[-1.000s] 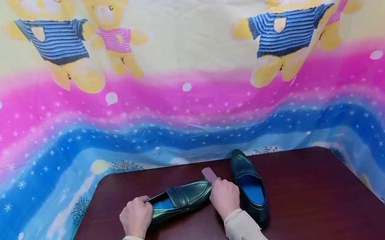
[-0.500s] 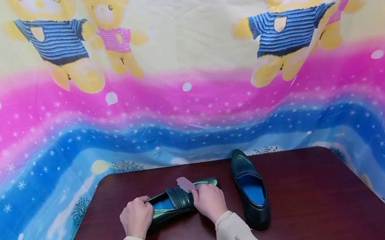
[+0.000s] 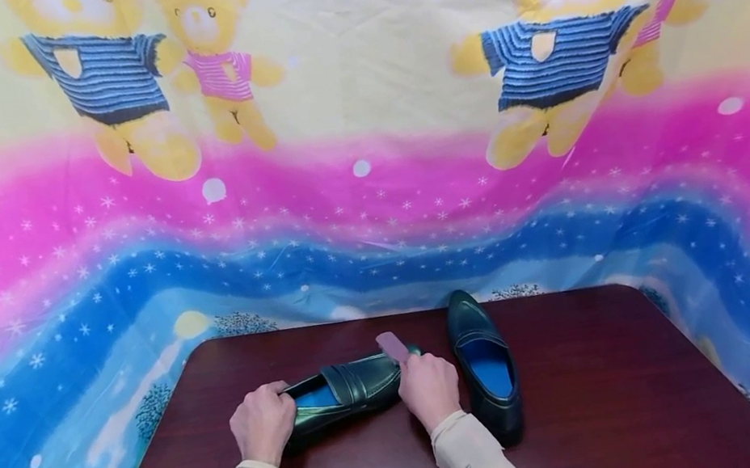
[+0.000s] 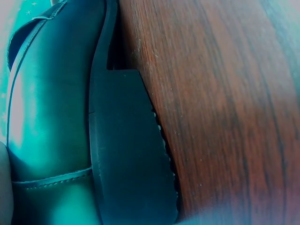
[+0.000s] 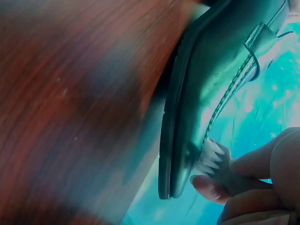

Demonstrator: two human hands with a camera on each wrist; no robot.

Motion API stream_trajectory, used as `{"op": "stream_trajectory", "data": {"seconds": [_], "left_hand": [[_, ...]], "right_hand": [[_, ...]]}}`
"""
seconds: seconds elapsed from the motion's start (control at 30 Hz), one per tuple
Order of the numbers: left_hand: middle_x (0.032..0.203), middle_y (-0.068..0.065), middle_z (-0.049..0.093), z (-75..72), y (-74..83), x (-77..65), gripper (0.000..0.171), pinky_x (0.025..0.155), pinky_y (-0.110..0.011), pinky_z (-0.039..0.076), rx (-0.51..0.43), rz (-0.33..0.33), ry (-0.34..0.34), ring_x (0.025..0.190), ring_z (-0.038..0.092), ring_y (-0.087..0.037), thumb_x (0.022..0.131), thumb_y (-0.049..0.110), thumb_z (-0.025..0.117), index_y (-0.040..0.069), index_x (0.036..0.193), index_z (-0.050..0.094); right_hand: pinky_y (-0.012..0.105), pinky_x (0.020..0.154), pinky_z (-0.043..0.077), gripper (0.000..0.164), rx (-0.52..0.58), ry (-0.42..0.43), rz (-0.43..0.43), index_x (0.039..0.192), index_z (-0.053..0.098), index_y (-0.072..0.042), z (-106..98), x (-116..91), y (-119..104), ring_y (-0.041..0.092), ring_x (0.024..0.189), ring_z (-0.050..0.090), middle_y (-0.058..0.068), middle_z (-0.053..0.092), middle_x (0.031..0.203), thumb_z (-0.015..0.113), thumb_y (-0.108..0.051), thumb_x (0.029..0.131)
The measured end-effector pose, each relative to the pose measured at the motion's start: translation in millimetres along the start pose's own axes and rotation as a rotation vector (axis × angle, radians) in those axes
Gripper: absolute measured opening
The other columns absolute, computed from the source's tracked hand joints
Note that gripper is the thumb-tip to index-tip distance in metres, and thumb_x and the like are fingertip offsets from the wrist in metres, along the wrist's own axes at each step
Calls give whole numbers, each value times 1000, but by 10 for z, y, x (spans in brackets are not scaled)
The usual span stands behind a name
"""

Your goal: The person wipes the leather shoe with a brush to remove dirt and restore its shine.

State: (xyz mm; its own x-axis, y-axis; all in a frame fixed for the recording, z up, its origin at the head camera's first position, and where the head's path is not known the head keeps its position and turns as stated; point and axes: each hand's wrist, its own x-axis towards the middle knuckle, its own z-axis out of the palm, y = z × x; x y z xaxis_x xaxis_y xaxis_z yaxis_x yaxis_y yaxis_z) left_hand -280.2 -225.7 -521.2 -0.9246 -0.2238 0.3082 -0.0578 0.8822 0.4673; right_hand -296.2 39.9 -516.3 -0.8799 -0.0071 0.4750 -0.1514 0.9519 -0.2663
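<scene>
A dark loafer (image 3: 362,383) with a blue insole lies sideways on the table, toe to the right. My left hand (image 3: 263,423) grips its heel end; the left wrist view shows the shoe's side and thick heel (image 4: 131,140) close up. In my right hand (image 3: 430,387) is a small pinkish brush (image 3: 393,346), held by its handle over the loafer's toe. The right wrist view shows the brush's pale bristles (image 5: 210,159) against the upper near the toe, with thumb and fingers around the handle.
A second dark loafer (image 3: 486,364) stands just right of my right hand, toe toward the back. Beneath is a reddish-brown table (image 3: 611,376) with rounded far corners. Behind it hangs a bear-printed cloth (image 3: 371,210).
The brush in my right hand went left from the toe to the strap, then came back right toward the toe. My left hand and both shoes stayed about where they were.
</scene>
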Motion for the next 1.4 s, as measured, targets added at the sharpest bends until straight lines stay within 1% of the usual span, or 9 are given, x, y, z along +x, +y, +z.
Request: {"op": "stream_trajectory", "data": {"seconds": [0.13,0.27,0.37,0.43,0.6,0.8,0.9,1.17,1.4], "left_hand": [[67,-3,68,-4,-11,-11,46,39,-34,35,-2,-6,-20,48,47,-20,87,4,44,19,104,84],[56,0,56,-111,-13,4,42,40,-30,29,13,-21,-124,46,42,-20,87,7,50,17,112,82],[58,-1,59,-265,14,65,28,42,-32,34,101,7,-209,48,45,-20,91,16,64,15,112,81],[67,-3,67,-344,60,132,20,44,-36,42,174,63,-224,52,51,-20,91,22,72,15,106,82],[81,-7,77,-289,176,249,12,52,-44,54,250,176,-116,57,58,-23,90,23,79,14,96,84],[82,-10,76,-83,168,226,10,52,-48,55,188,310,232,59,65,-30,87,16,82,10,94,83],[88,-12,76,13,140,235,17,56,-49,59,224,384,330,69,69,-31,87,17,84,9,102,83],[86,-5,70,84,3,19,42,46,-39,54,260,537,339,68,61,-21,75,30,94,15,113,82],[83,4,60,-5,-70,-166,58,41,-25,40,345,637,226,55,50,-10,66,51,94,22,114,81]], "right_hand": [[43,51,54,26,-35,5,10,73,72,-5,-17,-19,26,29,55,61,13,67,65,75,-22,94],[41,52,54,26,-85,12,5,78,73,-2,-8,-20,37,28,54,61,12,68,65,74,-22,95],[41,52,55,27,-104,14,-4,83,71,-1,3,2,52,27,53,61,13,68,66,73,-25,97],[41,51,56,28,-112,24,-9,83,69,-2,4,26,70,28,53,62,13,68,65,72,-26,98],[42,50,55,31,-104,49,-17,80,63,-4,-24,61,125,30,51,61,13,66,63,69,-27,100],[40,48,53,32,-55,88,-53,81,61,-7,-107,92,116,26,45,57,9,58,55,66,-30,102],[41,51,56,30,-28,88,-45,84,59,-8,-160,122,106,25,47,58,7,58,57,64,-32,103],[38,54,55,26,87,40,-53,88,59,-11,-221,103,138,17,47,51,1,53,58,65,-33,103],[34,52,52,23,125,8,-130,93,61,-13,-140,85,125,14,48,49,-2,52,59,65,-33,103]]}}
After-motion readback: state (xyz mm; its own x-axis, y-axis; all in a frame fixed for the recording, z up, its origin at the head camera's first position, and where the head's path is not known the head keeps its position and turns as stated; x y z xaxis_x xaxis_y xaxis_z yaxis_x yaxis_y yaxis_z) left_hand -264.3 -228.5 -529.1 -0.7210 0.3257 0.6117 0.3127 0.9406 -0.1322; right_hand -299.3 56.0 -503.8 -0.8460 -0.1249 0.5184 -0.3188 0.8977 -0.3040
